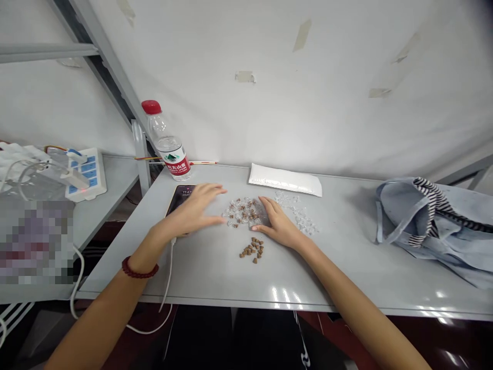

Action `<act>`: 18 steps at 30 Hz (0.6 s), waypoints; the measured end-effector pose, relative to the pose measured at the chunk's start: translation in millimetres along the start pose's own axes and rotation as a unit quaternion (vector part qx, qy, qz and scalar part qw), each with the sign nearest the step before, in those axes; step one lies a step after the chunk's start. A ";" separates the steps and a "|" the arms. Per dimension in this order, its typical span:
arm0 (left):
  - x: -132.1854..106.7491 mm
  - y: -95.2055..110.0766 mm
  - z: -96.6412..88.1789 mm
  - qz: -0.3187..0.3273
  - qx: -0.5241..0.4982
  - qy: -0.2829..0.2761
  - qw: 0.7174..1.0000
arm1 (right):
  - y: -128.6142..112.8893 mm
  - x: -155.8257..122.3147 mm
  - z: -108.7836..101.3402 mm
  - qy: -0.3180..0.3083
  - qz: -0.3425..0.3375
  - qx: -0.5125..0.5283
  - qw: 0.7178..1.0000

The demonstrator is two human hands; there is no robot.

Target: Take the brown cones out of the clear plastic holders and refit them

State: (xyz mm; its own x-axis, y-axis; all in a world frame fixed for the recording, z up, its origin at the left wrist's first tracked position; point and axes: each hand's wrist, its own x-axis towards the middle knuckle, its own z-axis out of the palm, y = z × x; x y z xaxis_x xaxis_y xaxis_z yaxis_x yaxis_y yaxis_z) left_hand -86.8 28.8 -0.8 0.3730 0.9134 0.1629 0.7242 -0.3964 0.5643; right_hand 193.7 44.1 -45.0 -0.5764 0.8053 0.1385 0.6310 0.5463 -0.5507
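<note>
A loose pile of small clear plastic pieces mixed with brown bits (pixel 243 211) lies on the grey table between my hands. My left hand (pixel 198 208), slightly blurred, is left of the pile with fingers and thumb apart and nothing in it. It partly covers a phone (pixel 177 198) with a lit screen. My right hand (pixel 279 223) rests at the pile's right edge, fingers and thumb spread around that side. Several small brown cone-like pieces (pixel 252 250) lie in front of the pile. More clear pieces (pixel 304 218) are scattered beyond my right hand.
A red-capped water bottle (pixel 171 149) stands at the back left. A white packet (pixel 285 180) lies near the wall. A light blue bag (pixel 439 226) is on the right. A power strip (pixel 88 174) sits left, and a white cable (pixel 168 277) hangs over the table's front edge.
</note>
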 end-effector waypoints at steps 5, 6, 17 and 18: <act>19.0 15.6 33.7 -0.002 0.021 -0.143 0.990 | 6.2 6.3 1.5 0.012 -0.017 0.023 1.000; 21.3 16.2 39.6 -0.004 0.024 -0.153 0.988 | 6.4 7.0 1.8 0.013 -0.016 0.030 0.999; 6.7 35.1 38.4 0.129 -0.007 -0.089 0.988 | 11.2 -12.8 -53.0 0.116 0.047 0.039 0.991; 4.6 38.3 40.0 0.135 -0.012 -0.111 0.985 | 15.6 -16.3 -62.0 0.122 0.066 0.037 0.990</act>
State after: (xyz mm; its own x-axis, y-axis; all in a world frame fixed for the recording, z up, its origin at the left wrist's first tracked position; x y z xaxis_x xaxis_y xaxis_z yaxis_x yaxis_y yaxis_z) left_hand -34.2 14.1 -10.8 0.6693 0.7315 0.1305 0.5687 -0.6174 0.5435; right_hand 245.2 53.7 -4.8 -0.3433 0.9047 0.2521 0.6466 0.4224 -0.6352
